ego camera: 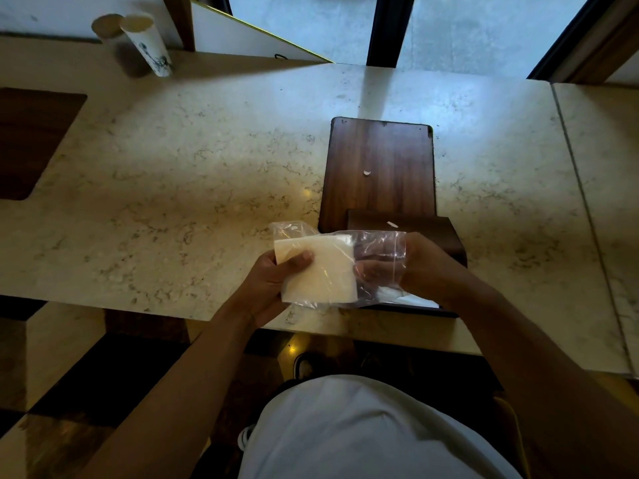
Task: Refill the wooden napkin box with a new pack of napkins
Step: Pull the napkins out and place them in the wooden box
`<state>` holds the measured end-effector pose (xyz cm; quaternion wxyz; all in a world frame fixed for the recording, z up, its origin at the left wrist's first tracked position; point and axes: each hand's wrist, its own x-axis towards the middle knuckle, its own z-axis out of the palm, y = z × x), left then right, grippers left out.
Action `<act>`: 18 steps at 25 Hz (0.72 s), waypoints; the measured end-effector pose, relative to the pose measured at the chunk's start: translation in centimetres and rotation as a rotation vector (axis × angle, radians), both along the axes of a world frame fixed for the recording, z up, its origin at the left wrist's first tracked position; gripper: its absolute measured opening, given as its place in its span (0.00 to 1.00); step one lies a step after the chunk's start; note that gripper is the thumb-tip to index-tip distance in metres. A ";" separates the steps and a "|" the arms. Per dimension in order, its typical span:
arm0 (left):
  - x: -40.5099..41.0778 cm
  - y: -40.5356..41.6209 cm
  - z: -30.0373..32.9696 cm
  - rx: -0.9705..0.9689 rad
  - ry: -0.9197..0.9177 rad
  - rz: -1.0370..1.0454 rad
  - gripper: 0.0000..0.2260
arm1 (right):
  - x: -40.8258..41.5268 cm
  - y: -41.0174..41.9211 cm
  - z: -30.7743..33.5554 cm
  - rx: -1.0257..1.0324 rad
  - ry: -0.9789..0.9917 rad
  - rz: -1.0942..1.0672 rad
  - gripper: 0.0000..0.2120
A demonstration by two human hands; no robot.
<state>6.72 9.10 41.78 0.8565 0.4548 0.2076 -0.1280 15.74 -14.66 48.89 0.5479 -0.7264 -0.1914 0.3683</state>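
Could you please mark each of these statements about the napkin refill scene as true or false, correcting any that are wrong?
1. The left hand grips the stack of napkins through the clear plastic bag. True.
2. The napkins are already fully out of the bag. False: the stack is still wrapped in the plastic.
3. The right hand holds the bag's loose, empty end. True.
4. The wooden lid lies flat on the marble counter, beyond the wooden napkin box. True.
5. The paper cup stands right beside the box. False: it stands at the counter's far left, well away.
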 end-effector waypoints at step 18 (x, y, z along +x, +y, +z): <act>0.5 -0.4 -0.2 0.150 0.077 -0.016 0.17 | -0.2 0.0 -2.7 -0.085 0.146 -0.272 0.08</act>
